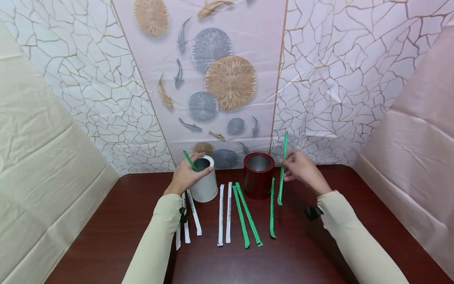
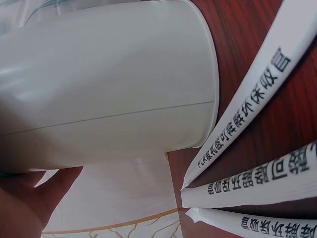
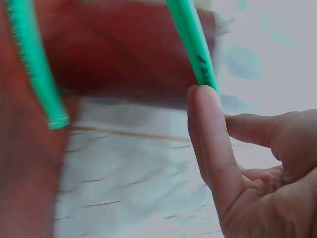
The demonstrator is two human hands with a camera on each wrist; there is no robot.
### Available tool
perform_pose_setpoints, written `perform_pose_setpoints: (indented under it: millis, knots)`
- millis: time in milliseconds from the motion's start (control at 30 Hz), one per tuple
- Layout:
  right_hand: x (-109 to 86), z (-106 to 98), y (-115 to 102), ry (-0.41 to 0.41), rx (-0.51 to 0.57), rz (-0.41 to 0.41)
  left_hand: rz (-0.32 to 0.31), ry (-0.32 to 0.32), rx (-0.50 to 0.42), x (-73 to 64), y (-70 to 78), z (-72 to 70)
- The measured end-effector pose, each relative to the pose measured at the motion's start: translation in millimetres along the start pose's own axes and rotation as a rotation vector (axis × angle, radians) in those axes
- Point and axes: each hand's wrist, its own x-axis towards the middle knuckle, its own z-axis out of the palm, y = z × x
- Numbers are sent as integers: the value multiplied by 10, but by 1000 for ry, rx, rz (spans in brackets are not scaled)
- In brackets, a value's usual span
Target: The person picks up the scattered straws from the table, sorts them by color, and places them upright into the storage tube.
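My left hand (image 1: 188, 175) grips the white can (image 1: 205, 188) near its rim, thumb on the near side. A green paper-wrapped straw (image 1: 189, 161) slants out between thumb and fingers at the can's mouth; its lower part is hidden. At the right, my right hand (image 1: 299, 167) pinches another green wrapped straw (image 1: 283, 173) about its middle, nearly upright beside the dark red can (image 1: 259, 183). In the right wrist view the fingertips (image 3: 207, 96) meet this straw (image 3: 193, 42). Several white wrapped straws (image 2: 252, 188) lie by the white can.
Two white straws (image 1: 228, 213) lie between the cans. Two green straws (image 1: 244, 221) touch at their tops in front of the red can, and one green straw (image 1: 272, 209) lies to its right. Patterned cloth (image 1: 227, 130) rises behind the dark table (image 1: 220, 266).
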Motion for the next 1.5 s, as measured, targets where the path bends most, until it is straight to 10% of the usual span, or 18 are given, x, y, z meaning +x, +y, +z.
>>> perform_pose_setpoints:
  millis: [333,700,1067,1500]
  knots:
    - [55,296,-968,164,46,-372,14,8,-9,-6,-13,-7]
    - [279,1005,-1465,201,78,-677,22,6,-24,18,-13,21]
    - [477,1591,-1304,70,-114,-822,30,13,-27,30,-28,13]
    - [436,1722,-994,-139,-307,-701,0,4,-50,25,-40,-14]
